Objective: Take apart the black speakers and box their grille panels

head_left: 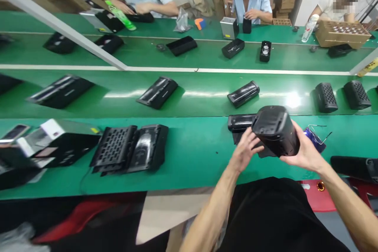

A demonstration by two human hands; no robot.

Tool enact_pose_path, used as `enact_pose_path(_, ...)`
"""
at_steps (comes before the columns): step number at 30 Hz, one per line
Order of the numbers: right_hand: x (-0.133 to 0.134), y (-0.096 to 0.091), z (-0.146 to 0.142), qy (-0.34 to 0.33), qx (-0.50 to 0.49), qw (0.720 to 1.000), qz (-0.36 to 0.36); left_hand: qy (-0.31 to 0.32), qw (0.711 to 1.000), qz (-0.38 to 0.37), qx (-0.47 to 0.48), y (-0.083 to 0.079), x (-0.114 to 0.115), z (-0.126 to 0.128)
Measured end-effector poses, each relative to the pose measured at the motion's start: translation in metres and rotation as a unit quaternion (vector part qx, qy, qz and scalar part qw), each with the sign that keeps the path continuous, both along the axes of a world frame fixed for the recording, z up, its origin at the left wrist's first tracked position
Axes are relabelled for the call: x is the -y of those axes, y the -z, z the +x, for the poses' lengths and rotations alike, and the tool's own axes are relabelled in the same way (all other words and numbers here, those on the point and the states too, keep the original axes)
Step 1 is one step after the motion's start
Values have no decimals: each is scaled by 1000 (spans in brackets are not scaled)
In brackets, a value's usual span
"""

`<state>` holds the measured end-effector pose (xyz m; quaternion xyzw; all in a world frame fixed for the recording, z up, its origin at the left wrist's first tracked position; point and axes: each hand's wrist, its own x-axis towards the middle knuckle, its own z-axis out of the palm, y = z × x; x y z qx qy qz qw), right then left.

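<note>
Both my hands hold a black box-shaped speaker housing [276, 129] just above the near green bench [191, 157]. My left hand [246, 147] grips its left lower side with curled fingers. My right hand [304, 151] cups its right side from behind. Right behind the housing lies a black grille part [240, 122] on the bench. A small blue piece with wires [315, 138] sits just right of my right hand.
Two black housing shells [130, 147] lie to the left on the bench, and a black and white box [56, 141] stands further left. More black parts [243, 93] ride the green conveyor [195, 102]. Three people sit at the far bench, one near a cardboard tray [342, 33].
</note>
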<state>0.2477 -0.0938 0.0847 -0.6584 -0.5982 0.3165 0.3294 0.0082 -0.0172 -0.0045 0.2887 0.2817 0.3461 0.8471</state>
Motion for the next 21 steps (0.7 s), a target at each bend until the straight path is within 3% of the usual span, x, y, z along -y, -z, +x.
enact_pose_path(2,1,-9,12,-50,115,991,-35,-24,995,82,-47,-11,-16,-16)
enact_pose_path(4,1,-12,18,-108,204,970,-78,26,980,160,-114,-20,-25,-24)
enact_pose_path(6,1,-9,19,-146,230,957,-102,79,961,200,-175,-25,-24,-22)
enact_pose_path(8,5,-4,21,-152,197,964,-98,80,956,200,-200,-23,-15,-18)
enact_pose_path(12,29,9,34,-43,37,994,-95,15,967,171,-191,-15,6,-20)
enact_pose_path(15,51,19,37,38,-111,984,-137,-7,970,161,-182,-12,11,-26)
enact_pose_path(21,67,32,19,117,-142,971,-155,9,963,163,-214,-8,11,-25)
